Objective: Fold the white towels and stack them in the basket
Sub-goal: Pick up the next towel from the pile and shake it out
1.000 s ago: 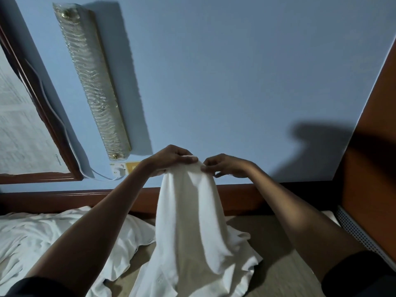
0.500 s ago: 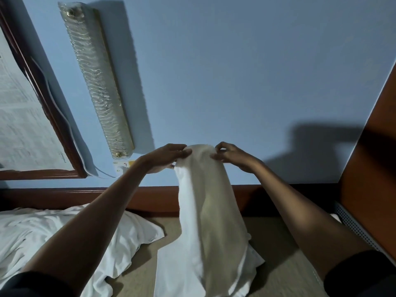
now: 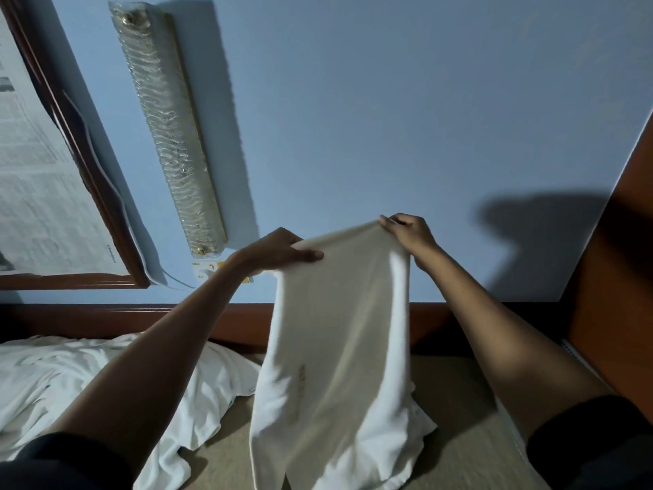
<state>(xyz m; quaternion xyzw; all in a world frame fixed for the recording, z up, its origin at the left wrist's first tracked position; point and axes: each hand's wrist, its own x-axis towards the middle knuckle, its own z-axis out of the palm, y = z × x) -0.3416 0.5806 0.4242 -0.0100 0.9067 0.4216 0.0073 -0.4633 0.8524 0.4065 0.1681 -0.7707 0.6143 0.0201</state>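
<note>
Your left hand (image 3: pixel 279 251) and right hand (image 3: pixel 406 231) drew apart, each pinching the towel (image 3: pixel 335 348) by its top edge. That edge was now spread, so folding could likely begin.

Dim, bluish light; hard shadows on the wall (image 3: pixel 388 100); edges bowed.

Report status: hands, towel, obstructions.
Left hand and right hand pinch white towel top edge. Towel hangs, lower end on surface. Basket not in view; nothing blocking.
</note>
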